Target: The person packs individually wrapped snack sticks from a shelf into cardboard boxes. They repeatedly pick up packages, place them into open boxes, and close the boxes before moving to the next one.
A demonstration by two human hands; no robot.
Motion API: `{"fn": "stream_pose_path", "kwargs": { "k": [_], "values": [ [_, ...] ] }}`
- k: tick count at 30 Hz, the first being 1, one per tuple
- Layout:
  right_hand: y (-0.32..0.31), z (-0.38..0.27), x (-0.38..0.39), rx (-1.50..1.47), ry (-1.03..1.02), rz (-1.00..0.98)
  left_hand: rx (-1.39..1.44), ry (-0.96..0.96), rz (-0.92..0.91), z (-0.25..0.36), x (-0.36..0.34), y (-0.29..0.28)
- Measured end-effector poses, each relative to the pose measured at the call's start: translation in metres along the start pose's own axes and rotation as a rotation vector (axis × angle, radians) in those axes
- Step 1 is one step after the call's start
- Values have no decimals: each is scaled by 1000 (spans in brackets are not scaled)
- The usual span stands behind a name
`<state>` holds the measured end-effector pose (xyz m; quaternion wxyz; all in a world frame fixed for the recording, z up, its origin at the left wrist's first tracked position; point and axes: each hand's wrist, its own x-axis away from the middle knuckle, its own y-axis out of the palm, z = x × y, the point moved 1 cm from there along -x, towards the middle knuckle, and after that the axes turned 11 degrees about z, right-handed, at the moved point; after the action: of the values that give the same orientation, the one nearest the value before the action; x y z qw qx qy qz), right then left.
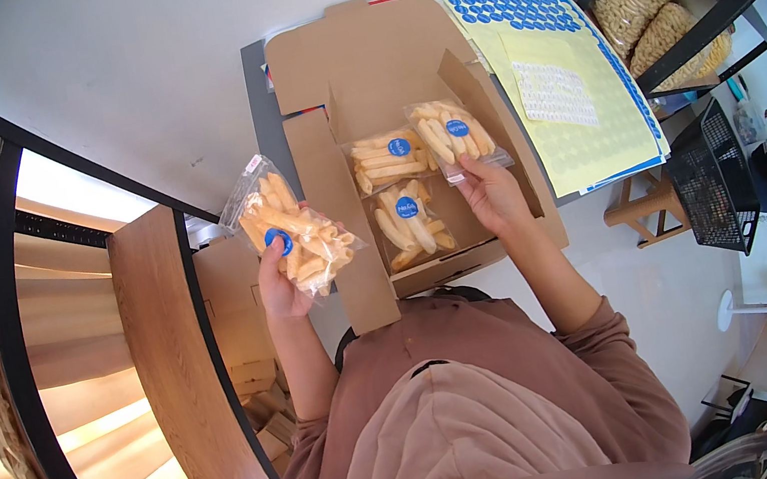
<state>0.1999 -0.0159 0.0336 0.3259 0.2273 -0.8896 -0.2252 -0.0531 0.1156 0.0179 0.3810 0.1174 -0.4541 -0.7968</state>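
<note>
Snack bag pinched by left hand, left of box | second bag pinched by right hand, over box | likely light, brittle, slick; hold by edges

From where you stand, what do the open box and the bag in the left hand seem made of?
The open box looks like matt brown cardboard, with folded flaps. The bag in the left hand seems glossy clear plastic: it glints, and pale sticks show through.
</note>
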Motion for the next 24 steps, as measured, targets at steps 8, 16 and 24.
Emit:
{"fn": "stream_pose_path", "kwargs": {
  "k": [8, 16, 24],
  "values": [
    [-14, 1, 15, -115, 196, 140, 9, -22, 11, -7, -1, -13],
    [1, -18, 91, 396, -230, -269, 13, 75, -150, -17, -3, 24],
    [29, -8, 82, 444, -567, -316, -828, 376, -172, -62, 9, 76]
  ]
}}
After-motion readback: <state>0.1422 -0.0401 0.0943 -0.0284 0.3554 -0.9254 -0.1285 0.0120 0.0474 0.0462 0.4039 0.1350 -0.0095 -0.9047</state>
